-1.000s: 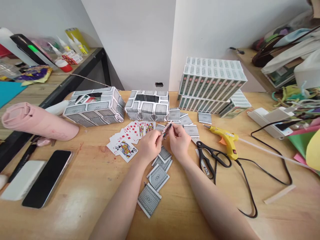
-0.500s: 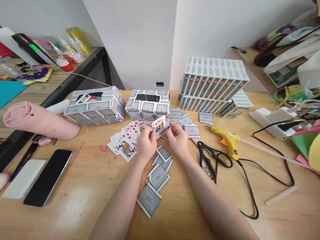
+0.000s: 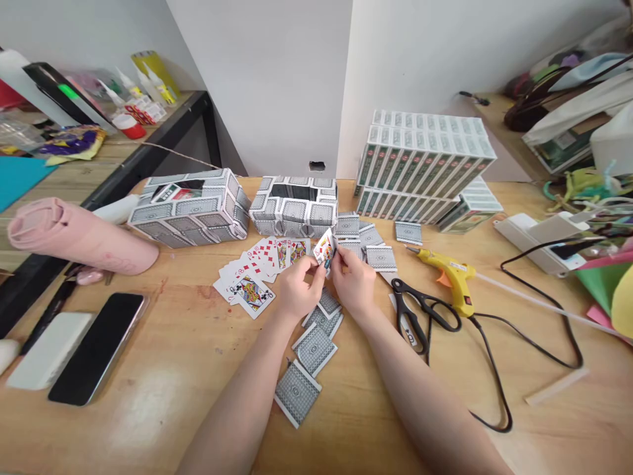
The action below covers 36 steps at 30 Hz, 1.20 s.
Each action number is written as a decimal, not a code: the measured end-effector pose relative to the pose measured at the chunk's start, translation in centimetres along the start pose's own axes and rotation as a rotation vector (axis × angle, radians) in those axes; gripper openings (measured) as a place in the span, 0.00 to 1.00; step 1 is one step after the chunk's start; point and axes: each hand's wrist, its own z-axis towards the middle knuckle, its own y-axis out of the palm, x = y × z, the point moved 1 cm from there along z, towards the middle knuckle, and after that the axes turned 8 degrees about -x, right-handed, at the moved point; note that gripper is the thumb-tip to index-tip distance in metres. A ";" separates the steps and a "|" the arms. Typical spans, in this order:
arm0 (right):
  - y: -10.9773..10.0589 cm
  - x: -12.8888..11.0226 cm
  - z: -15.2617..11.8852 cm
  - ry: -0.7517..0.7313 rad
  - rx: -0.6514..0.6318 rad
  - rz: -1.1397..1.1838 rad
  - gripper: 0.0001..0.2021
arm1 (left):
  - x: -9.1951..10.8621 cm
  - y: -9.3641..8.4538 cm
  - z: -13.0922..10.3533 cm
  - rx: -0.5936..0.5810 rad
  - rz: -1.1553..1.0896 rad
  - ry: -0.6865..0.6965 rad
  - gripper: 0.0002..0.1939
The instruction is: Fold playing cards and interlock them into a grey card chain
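Note:
A king playing card [image 3: 324, 249] is held up over the middle of the table. My left hand [image 3: 301, 285] pinches its lower left part, and my right hand [image 3: 353, 278] grips its right edge. Left of the hands, face-up cards [image 3: 253, 290] lie fanned out, a queen of clubs on top. Several grey-backed cards with white edges [image 3: 298, 392] trail toward the front below the hands. More grey-backed cards [image 3: 380, 258] lie behind and right of my right hand. Two boxes covered in cards, one at the left [image 3: 190, 206] and one nearer the middle [image 3: 294, 206], stand behind.
Stacked card packs [image 3: 420, 165] stand at the back right. Black scissors [image 3: 420, 313] and a yellow glue gun [image 3: 452, 277] with its cable lie right of my forearm. A phone [image 3: 96, 346] and a pink roll [image 3: 82, 237] lie left.
My left hand has moved slightly right, nearer my right hand. The king card is turned more upright, and the face cards behind it show more.

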 end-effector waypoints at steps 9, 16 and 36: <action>-0.1 -0.3 0.3 0.045 -0.051 0.116 0.14 | -0.7 0.3 0.2 0.035 0.134 0.004 0.06; 0.0 0.1 0.2 0.025 -0.047 0.016 0.14 | -0.8 0.1 0.3 -0.048 0.061 0.002 0.07; 0.4 -0.8 1.8 0.432 -0.524 1.190 0.22 | -1.8 0.1 1.1 -0.072 -0.550 -0.341 0.12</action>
